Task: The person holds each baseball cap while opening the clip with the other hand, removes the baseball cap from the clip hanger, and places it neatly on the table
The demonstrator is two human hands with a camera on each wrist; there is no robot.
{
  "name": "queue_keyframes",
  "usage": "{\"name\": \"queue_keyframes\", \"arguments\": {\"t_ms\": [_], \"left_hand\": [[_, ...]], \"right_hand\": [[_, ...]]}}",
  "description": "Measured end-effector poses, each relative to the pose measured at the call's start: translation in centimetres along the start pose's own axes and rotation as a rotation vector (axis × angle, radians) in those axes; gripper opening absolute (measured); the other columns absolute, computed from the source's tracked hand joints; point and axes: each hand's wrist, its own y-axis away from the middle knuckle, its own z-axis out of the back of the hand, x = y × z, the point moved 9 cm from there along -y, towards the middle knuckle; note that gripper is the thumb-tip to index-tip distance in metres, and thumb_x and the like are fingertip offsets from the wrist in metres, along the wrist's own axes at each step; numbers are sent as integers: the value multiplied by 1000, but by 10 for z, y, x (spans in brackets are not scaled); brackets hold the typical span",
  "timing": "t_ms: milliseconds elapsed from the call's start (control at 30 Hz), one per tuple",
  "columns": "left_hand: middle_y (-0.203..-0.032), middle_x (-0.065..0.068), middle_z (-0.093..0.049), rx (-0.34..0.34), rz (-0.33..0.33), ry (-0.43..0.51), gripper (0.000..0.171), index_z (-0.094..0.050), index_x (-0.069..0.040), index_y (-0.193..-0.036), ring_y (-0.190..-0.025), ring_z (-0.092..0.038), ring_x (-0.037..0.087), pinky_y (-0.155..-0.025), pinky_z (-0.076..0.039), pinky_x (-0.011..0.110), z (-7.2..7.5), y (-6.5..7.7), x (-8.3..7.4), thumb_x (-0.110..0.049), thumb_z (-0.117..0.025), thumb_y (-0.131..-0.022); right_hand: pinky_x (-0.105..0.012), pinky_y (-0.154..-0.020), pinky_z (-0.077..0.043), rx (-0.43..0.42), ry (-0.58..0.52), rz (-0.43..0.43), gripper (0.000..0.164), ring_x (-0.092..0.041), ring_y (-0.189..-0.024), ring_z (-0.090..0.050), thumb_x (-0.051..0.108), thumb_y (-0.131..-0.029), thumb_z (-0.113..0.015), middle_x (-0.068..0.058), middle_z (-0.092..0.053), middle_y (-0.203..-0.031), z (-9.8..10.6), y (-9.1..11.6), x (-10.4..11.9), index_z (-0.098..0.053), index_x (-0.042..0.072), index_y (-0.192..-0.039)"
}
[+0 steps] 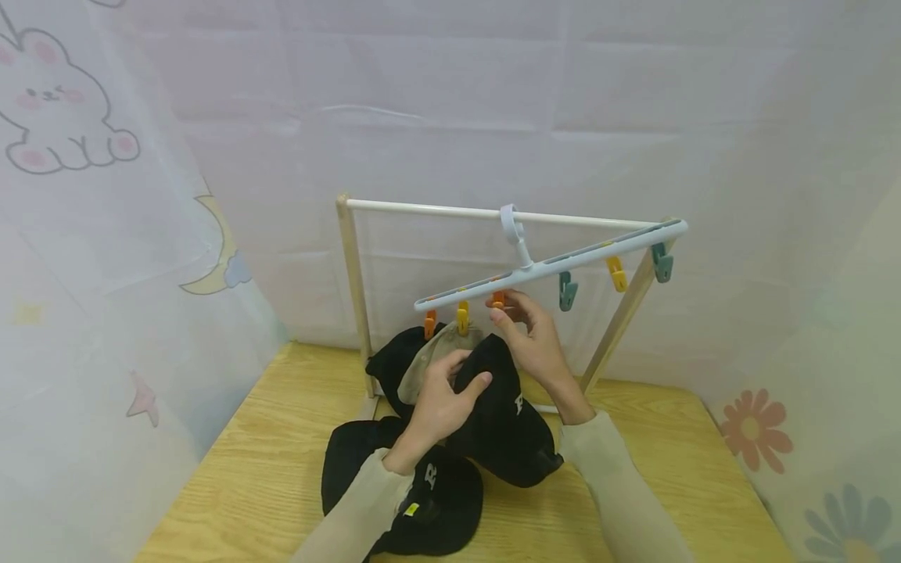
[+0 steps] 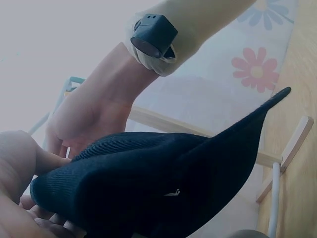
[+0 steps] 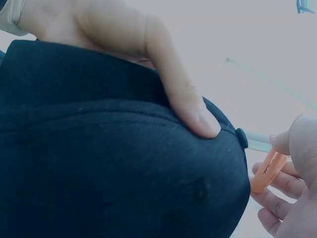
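My left hand (image 1: 442, 403) grips a black baseball cap (image 1: 503, 434) by its crown, thumb on the outside. White lettering shows on its front, and the brim spreads to the right in the left wrist view. My right hand (image 1: 538, 344) pinches an orange clip (image 1: 498, 299) under the light blue hanger (image 1: 545, 269). In the right wrist view, the cap's top button sits close beside that clip (image 3: 269, 171). Left of it, a yellow clip (image 1: 462, 318) holds a beige cap (image 1: 422, 366), and another orange clip (image 1: 430, 324) holds a black cap (image 1: 390, 356).
The hanger hooks over the white bar (image 1: 422, 208) of a wooden-legged rack, tilted up to the right. Two green clips and a yellow clip (image 1: 616, 274) hang on its right half. Below my left forearm, a black cap (image 1: 450, 520) with a white R lies on the wooden table (image 1: 239, 469).
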Motion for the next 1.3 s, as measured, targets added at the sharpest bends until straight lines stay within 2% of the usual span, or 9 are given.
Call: {"name": "queue_keyframes", "arguments": {"t_ms": [267,333,467,600,833,1067,1133,1300], "left_hand": [[-113,10,-79,-19,-30,25,24,-73,-6,-122,-102,-75,21,-88,-59,29,2,3,-7,-14,-77,-100],[-115,9,-78,-23,-28,26,24,-74,-7,-123,-103,-74,19,-89,-58,28,3,5,-7,-14,-77,-100],[-114,10,-78,-28,-37,37,24,-74,-6,-122,-103,-74,19,-88,-58,27,2,10,-10,-13,-76,-100],[-113,12,-78,-30,-59,59,24,-73,-4,-122,-102,-73,18,-87,-58,26,1,14,-12,-11,-76,-100],[-109,12,-78,-43,-65,50,22,-74,-6,-121,-94,-71,11,-82,-58,24,2,19,-8,-12,-76,-100],[-109,12,-77,-34,-60,65,20,-74,-5,-120,-96,-72,13,-85,-59,25,0,23,-8,-12,-75,-100],[-110,12,-77,-33,-68,66,21,-73,-5,-120,-97,-72,15,-86,-59,26,-1,23,-9,-11,-75,-100],[-112,14,-77,-31,-71,89,22,-73,-3,-121,-101,-74,18,-88,-60,28,-2,25,-9,-10,-75,-100]], "right_hand": [[-43,-105,-51,-2,23,-46,43,-40,-123,-67,7,-106,-65,-21,-68,-137,3,7,-8,-58,-2,-147],[-40,-104,-51,-4,23,-60,44,-40,-123,-66,7,-106,-66,-22,-66,-140,5,11,-11,-57,-1,-148],[-25,-100,-50,-23,43,-84,46,-39,-119,-66,7,-105,-67,-22,-65,-141,10,25,-19,-56,-2,-149],[-18,-97,-49,-53,82,-115,43,-29,-115,-66,9,-106,-66,-19,-68,-138,20,44,-31,-57,0,-147],[-19,-89,-54,-113,134,-141,37,-16,-107,-67,8,-105,-68,-18,-72,-130,38,83,-53,-63,2,-141],[-20,-90,-54,-61,214,-234,37,-14,-108,-67,14,-106,-68,-15,-72,-130,46,127,-75,-63,2,-141],[-20,-90,-55,-51,214,-272,37,-17,-109,-68,16,-107,-67,-16,-72,-130,46,139,-82,-63,1,-140],[-19,-92,-54,-57,196,-360,39,-8,-110,-67,19,-108,-66,-17,-71,-131,48,165,-98,-61,0,-142]]}}
